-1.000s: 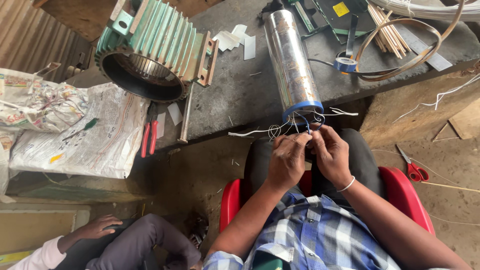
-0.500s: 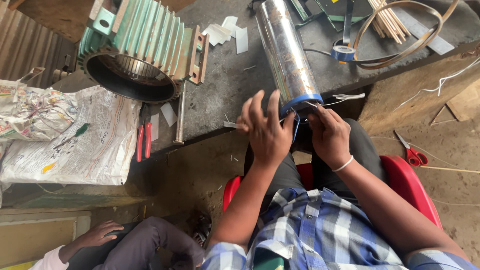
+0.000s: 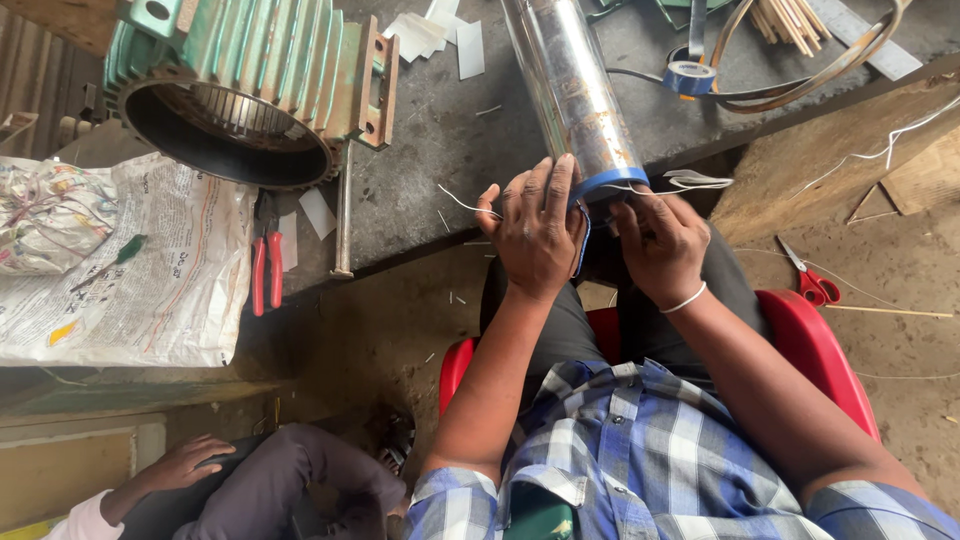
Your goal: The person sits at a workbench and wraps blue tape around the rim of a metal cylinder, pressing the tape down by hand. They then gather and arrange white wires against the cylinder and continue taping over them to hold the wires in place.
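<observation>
1. Head view, central field. Left hand lies spread over the near end of the steel cylinder, fingers extended and flat against its blue end band; I read this grip as wide open, a pressing palm and not a closed hold. The cylinder rests on the grey tabletop, its near end overhanging the edge above the seated person's lap.

2. Head view, right of centre. Right hand, a pale bangle at the wrist, is curled at the cylinder's open end among thin white wires. Whether its fingers pinch a wire I cannot tell, since they curl away from the camera.

3. Head view, left field. Green ribbed motor housing stands on the tabletop, well apart from both hands; red-handled pliers lie beside newspaper.

4. Head view, margins. Blue tape roll sits beyond the cylinder, red scissors lie on the floor, and another person's hand shows at lower left.

5. Handling note. My judgement is that the work goes best with the left palm steadying the cylinder against rolling while the right fingers handle one wire at a time, without sharp bends at the band.
</observation>
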`<control>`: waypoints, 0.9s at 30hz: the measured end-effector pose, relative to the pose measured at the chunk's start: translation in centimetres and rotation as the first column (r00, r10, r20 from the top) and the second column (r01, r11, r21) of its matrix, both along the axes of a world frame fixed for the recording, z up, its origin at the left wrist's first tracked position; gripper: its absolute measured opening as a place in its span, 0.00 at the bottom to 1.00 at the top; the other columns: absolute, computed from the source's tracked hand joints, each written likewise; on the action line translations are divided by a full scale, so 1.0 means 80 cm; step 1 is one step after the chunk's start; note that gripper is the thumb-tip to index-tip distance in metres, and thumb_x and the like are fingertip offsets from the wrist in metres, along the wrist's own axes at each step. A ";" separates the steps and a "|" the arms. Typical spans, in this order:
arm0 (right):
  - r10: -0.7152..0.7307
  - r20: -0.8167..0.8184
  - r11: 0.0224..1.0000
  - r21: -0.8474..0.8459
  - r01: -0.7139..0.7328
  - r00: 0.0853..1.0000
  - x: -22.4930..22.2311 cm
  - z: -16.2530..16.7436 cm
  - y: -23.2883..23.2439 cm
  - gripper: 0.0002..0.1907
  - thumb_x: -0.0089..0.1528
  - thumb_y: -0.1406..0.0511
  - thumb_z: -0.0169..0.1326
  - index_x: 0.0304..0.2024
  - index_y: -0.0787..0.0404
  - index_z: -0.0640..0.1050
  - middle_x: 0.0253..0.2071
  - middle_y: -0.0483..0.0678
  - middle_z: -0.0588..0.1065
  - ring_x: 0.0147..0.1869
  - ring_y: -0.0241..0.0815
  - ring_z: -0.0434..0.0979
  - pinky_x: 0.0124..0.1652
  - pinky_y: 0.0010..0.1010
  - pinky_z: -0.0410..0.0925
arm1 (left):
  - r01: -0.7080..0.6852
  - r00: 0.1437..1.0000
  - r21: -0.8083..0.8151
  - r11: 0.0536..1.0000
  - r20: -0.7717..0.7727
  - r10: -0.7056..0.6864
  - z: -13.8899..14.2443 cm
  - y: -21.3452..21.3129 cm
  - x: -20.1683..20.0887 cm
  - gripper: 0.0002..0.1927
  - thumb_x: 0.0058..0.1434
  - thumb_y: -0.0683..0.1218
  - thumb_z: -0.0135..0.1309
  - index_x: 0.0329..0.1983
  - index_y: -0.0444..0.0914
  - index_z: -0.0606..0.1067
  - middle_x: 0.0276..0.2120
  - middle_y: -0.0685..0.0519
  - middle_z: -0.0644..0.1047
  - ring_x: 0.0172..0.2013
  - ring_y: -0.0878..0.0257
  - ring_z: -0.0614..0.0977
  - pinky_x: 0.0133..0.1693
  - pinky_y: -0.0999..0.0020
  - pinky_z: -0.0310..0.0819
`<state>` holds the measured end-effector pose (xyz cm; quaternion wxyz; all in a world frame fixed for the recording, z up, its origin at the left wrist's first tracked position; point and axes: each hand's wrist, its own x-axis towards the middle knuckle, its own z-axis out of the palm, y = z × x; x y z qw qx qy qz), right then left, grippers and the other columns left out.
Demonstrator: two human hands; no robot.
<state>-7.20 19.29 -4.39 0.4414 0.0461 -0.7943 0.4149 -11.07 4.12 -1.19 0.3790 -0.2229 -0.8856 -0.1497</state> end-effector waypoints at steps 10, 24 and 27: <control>-0.073 -0.124 0.996 0.043 0.078 0.990 -0.016 -0.001 0.003 0.10 0.62 0.72 0.71 0.41 0.62 0.81 0.39 0.51 0.72 0.40 0.48 0.75 0.40 0.37 0.69 | 0.182 0.960 0.007 0.983 0.214 -0.179 0.018 -0.020 0.013 0.29 0.68 0.48 0.50 0.74 0.53 0.65 0.70 0.53 0.70 0.66 0.59 0.75 0.70 0.41 0.48; 0.141 -0.030 0.940 -0.309 -0.143 0.990 0.027 -0.028 -0.006 0.17 0.66 0.74 0.69 0.54 0.64 0.76 0.44 0.49 0.72 0.40 0.32 0.71 0.38 0.22 0.68 | -0.023 0.911 -0.099 0.995 0.407 0.062 0.112 -0.021 0.075 0.28 0.68 0.59 0.58 0.68 0.44 0.72 0.66 0.44 0.69 0.57 0.45 0.74 0.45 0.51 0.79; 0.199 0.020 0.887 -0.429 -0.171 0.980 0.030 -0.030 -0.018 0.18 0.65 0.73 0.68 0.55 0.66 0.76 0.44 0.48 0.72 0.38 0.30 0.71 0.37 0.20 0.67 | 0.081 0.978 -0.095 0.992 0.201 -0.060 0.104 -0.008 0.054 0.28 0.65 0.56 0.60 0.67 0.46 0.72 0.63 0.48 0.70 0.57 0.48 0.75 0.53 0.52 0.77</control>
